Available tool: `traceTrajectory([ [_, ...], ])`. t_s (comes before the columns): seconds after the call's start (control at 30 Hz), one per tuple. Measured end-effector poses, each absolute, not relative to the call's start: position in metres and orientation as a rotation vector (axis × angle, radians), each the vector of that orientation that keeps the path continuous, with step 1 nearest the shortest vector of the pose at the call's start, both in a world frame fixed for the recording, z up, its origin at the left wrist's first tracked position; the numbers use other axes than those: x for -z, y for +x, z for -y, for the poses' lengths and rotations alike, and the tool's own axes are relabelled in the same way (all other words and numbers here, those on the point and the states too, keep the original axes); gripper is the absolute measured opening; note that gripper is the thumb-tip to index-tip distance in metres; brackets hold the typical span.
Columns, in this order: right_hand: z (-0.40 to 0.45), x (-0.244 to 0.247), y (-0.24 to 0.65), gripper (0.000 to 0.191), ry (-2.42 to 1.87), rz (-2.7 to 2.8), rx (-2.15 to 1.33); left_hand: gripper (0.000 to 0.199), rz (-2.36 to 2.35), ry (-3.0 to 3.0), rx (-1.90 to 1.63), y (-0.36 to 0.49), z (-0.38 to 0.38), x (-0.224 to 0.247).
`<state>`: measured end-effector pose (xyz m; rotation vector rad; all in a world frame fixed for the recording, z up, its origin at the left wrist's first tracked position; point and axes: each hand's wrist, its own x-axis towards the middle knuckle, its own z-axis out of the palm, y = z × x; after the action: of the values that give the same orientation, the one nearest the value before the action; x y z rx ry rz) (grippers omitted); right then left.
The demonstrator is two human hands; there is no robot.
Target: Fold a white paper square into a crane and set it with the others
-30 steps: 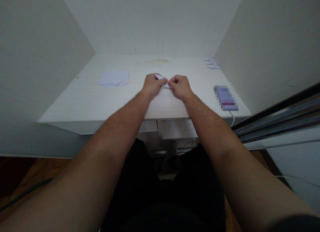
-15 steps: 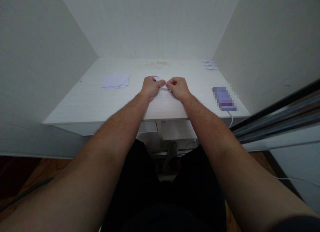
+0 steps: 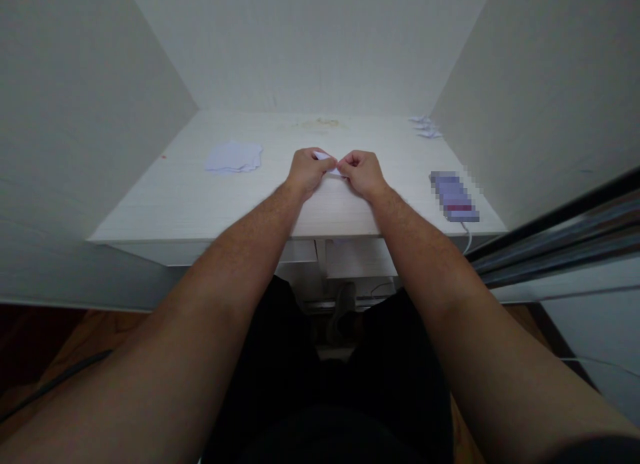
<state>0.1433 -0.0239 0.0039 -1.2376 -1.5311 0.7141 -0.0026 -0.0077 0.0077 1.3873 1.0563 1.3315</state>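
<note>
You have a small white piece of paper between your two hands, above the middle of the desk. Your left hand grips the paper's left part, thumb laid along the near side and fingers curled behind it. Your right hand is pinched at the paper's right end, thumb and forefinger together, the other fingers curled in. Your two thumbs come close to meeting over the paper; your fingers cover so much of it that its full shape and any creases are hard to make out.

To the left of the piece of paper, well apart from it, a loose stack of white sheets lies flat with its edges uneven. To the right of the paper and farther from you, several small folded white pieces lie in a row by the right wall. To its right and nearer you is a blurred-out device, with a white cable running off the desk's front edge.

The desk is pale, with faint grain; a brownish stain marks it beyond the paper, and a red speck shows far to the paper's left. Pale walls enclose the desk at the back and both sides. Below the paper's level, you can see a shelf and a shoe.
</note>
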Motion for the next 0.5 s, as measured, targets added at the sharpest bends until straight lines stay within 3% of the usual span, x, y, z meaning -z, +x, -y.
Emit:
traceTrajectory([
  [0.5,0.0207,0.0005,0.1455,0.009,-1.183,1.401,-0.790,0.015,-1.039,1.350,-1.345,-0.0031,0.0055,-0.0048],
])
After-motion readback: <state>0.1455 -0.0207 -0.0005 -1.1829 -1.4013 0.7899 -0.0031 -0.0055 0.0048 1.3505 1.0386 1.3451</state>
